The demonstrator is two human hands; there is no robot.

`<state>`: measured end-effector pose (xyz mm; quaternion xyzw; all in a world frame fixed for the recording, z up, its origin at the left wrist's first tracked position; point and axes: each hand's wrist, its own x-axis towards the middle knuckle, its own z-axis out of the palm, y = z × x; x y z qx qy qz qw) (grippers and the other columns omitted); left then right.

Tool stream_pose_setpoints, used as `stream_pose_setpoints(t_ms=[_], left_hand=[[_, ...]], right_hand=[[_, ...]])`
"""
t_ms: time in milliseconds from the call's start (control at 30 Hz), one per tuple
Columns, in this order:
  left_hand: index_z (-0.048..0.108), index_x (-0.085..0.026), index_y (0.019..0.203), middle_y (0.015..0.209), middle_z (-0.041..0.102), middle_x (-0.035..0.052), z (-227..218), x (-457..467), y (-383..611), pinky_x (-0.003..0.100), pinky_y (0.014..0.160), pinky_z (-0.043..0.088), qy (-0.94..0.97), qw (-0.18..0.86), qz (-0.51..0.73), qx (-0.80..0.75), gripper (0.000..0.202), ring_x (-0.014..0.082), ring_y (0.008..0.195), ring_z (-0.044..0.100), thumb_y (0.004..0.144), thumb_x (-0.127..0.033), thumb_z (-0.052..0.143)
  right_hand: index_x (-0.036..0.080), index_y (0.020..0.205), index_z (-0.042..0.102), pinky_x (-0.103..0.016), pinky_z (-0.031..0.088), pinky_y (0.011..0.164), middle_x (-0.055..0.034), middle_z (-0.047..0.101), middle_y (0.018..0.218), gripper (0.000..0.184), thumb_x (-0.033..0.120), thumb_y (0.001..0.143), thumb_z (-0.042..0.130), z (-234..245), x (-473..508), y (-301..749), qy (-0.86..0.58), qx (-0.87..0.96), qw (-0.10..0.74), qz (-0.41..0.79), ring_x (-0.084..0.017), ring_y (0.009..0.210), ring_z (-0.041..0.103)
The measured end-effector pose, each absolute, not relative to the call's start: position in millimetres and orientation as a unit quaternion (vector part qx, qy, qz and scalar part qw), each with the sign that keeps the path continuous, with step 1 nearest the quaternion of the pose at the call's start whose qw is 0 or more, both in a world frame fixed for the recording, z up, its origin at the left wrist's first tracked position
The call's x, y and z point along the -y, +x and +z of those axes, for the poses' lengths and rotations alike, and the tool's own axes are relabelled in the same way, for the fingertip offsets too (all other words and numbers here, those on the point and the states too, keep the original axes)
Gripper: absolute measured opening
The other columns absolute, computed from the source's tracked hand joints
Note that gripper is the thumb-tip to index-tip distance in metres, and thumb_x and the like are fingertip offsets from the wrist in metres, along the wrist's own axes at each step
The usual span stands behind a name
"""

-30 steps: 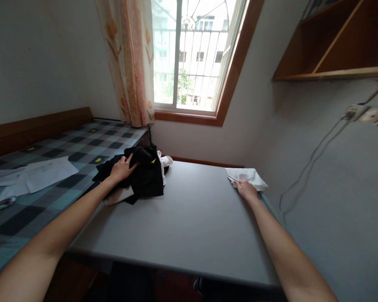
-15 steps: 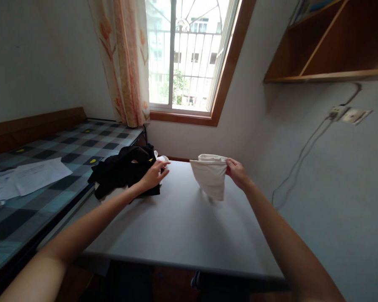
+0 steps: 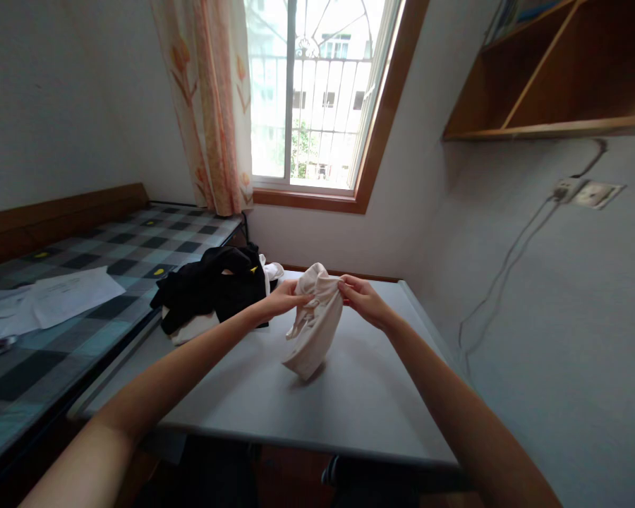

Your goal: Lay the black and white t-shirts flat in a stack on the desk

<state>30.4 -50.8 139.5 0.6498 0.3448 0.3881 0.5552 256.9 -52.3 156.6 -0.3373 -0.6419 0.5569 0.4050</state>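
The fingers of the left hand (image 3: 283,298) and right hand (image 3: 363,299) are pinching the upper part of a soft, cream fabric garment (image 3: 316,340), which is hanging loosely below and between them over the smooth, pale grey worktop (image 3: 275,398). A crumpled black-and-white clothes pile (image 3: 204,282) is lying left of the left fingers. Uneven pinching could be letting folds slip or bunch.
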Motion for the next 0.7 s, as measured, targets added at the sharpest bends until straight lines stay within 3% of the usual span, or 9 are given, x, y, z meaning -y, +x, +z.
stream_pose_setpoints(t_ms=[133,200,300,400,467,633,700], left_hand=[[0.066,-0.014,0.093,0.083,0.064,0.0028,151,44,0,0.024,0.065,0.045,0.597,0.580,0.420,-0.362,0.041,0.0146,0.073,0.059,0.065,-0.042,0.075],[0.065,-0.015,0.097,0.085,0.063,0.0024,157,39,-14,0.023,0.063,0.044,0.606,0.556,0.424,-0.380,0.041,0.0145,0.074,0.059,0.068,-0.044,0.072],[0.063,-0.016,0.100,0.083,0.060,0.0018,156,31,-25,0.025,0.063,0.045,0.639,0.457,0.414,-0.459,0.043,0.0160,0.074,0.058,0.069,-0.045,0.070],[0.063,-0.016,0.100,0.092,0.059,0.0045,143,22,-23,0.032,0.073,0.049,0.675,0.301,0.432,-0.517,0.043,0.0192,0.082,0.058,0.064,-0.037,0.074],[0.065,-0.016,0.096,0.097,0.059,0.0063,130,18,-20,0.035,0.078,0.050,0.705,0.232,0.433,-0.511,0.039,0.0207,0.088,0.059,0.063,-0.034,0.074],[0.067,-0.017,0.093,0.085,0.065,0.0056,100,27,-2,0.033,0.076,0.052,0.795,0.303,0.311,-0.423,0.031,0.0203,0.081,0.063,0.074,-0.042,0.069],[0.067,-0.017,0.098,0.094,0.066,0.0069,90,40,13,0.035,0.081,0.052,0.802,0.331,0.300,-0.396,0.031,0.0209,0.086,0.063,0.081,-0.043,0.067]], right_hand=[[0.022,0.078,0.058,-0.022,0.042,0.053,0.0046,0.056,0.063,0.038,0.055,0.069,0.073,155,45,281,-0.365,0.560,0.495,0.556,-0.010,0.055,0.049],[0.022,0.080,0.058,-0.024,0.045,0.056,0.0028,0.059,0.067,0.038,0.056,0.070,0.071,153,40,294,-0.380,0.566,0.498,0.536,-0.012,0.058,0.052],[0.021,0.077,0.059,-0.026,0.046,0.058,0.0009,0.060,0.067,0.031,0.051,0.075,0.065,140,29,308,-0.458,0.626,0.453,0.440,-0.014,0.060,0.054],[0.020,0.078,0.062,-0.028,0.048,0.065,-0.0028,0.066,0.078,0.012,0.030,0.073,0.066,117,20,312,-0.548,0.675,0.420,0.258,-0.015,0.068,0.059],[0.020,0.083,0.065,-0.029,0.049,0.070,-0.0051,0.069,0.089,0.011,0.020,0.073,0.064,102,18,311,-0.553,0.712,0.381,0.206,-0.015,0.073,0.062],[0.021,0.084,0.072,-0.031,0.051,0.073,-0.0052,0.073,0.089,0.015,0.020,0.079,0.058,80,24,299,-0.458,0.818,0.229,0.263,-0.018,0.078,0.066],[0.021,0.089,0.073,-0.032,0.050,0.077,-0.0062,0.073,0.095,0.016,0.022,0.080,0.060,74,26,292,-0.457,0.830,0.196,0.252,-0.020,0.083,0.067]])
